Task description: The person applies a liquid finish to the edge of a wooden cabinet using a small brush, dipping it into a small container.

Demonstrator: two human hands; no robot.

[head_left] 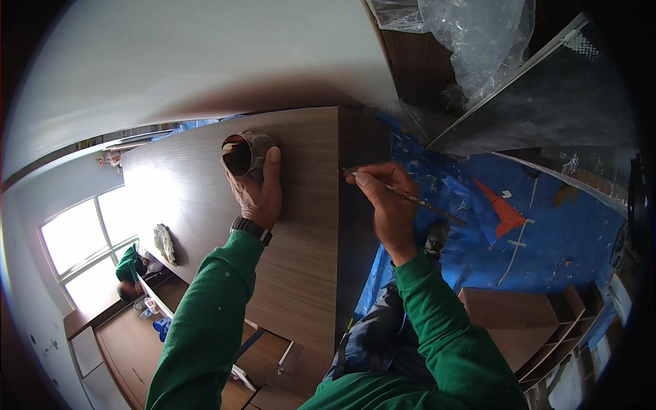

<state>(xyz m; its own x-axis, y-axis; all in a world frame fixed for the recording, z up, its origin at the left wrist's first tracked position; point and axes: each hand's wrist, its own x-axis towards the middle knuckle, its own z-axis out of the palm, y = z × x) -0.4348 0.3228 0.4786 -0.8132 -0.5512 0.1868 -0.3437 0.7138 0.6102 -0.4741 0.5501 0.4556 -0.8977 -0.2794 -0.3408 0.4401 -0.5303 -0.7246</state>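
My left hand (pixel 258 193) grips a small open metal can (pixel 243 153) and holds it against the flat top of a wood-grain cabinet panel (pixel 301 273). A dark watch sits on that wrist. My right hand (pixel 387 205) pinches a thin brush (pixel 410 198). The brush tip touches the panel's dark front edge (pixel 355 225) near its upper corner, and its handle points away to the right. Both arms wear green sleeves.
A blue tarp (pixel 547 232) with paint marks covers the floor to the right. Clear plastic sheeting (pixel 478 41) hangs at the top. A wooden shelf unit (pixel 540 328) lies at lower right. Another person in green (pixel 130 266) crouches near a window (pixel 89 239) at left.
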